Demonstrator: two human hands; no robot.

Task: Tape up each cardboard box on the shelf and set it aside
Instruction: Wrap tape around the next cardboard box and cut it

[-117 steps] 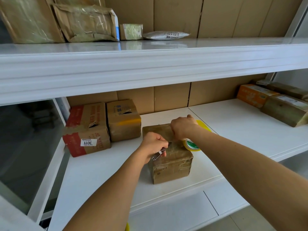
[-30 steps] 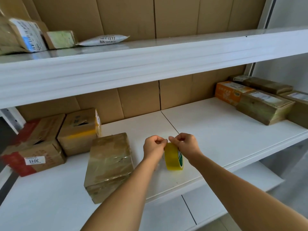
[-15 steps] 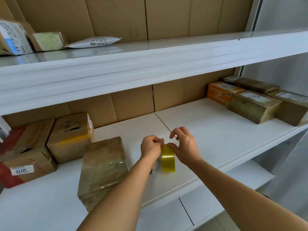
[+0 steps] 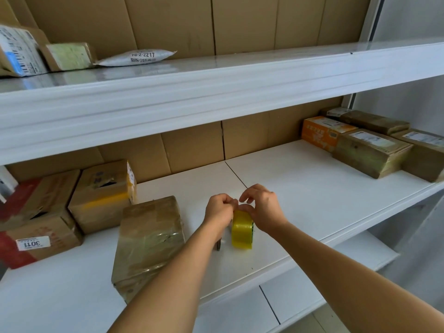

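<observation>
Both hands meet atop the upright yellow tape roll (image 4: 242, 230) on the middle shelf (image 4: 312, 188): left hand (image 4: 219, 209) curled, apparently pinching the tape end; right hand (image 4: 262, 207) gripping the roll. The taped cardboard box (image 4: 150, 239) lies just left. Risk: the freed end slips and re-sticks.

- On the upper shelf (image 4: 240, 75) I can read "2217" on a white poly mailer (image 4: 138, 57); the characters under it I can't make out.
- Below that shelf, far left, a white sticker (image 4: 33, 243) on a red-and-brown box (image 4: 36, 227) reads "3011", upside down.
- Other labels are too small to read.
</observation>
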